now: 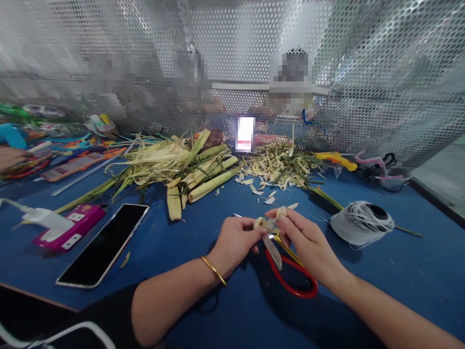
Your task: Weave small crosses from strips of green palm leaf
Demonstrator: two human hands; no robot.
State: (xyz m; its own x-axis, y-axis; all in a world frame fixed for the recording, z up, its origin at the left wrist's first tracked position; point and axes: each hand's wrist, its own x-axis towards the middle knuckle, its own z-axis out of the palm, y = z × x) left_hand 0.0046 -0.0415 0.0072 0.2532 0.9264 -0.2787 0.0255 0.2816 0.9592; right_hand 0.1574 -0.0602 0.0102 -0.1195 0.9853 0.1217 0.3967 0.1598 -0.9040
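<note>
Strip (271, 220) of pale, dried leaf is held just above the blue surface (203, 300), pinched between the left hand (236, 240) and the right hand (307, 240). The fingers (286, 224) of both hands are closed on it: the left thumb and forefinger grip one curled end, and the right fingertips grip the other end, where a short tip sticks up. The piece is small, and part of it is hidden by the fingertips.

The strip is judged to be very light, thin and papery. It appears pliable enough to be curled, but it is likely to crease or split along its fibres if bent sharply. Little grip force should be needed, and a fingertip pinch close to the fold is judged the best hold, since a grip far out on a loose end would let the curl spring open.

Scissors (290, 278) with red handles lie under the hands, the blade pointing up between them; whether they are touched by the right hand cannot be told. A spool (361, 224) of white thread sits near the right hand. A phone (105, 242) lies to the left, with stalks (196, 172) and cuttings (279, 167) heaped farther back.
</note>
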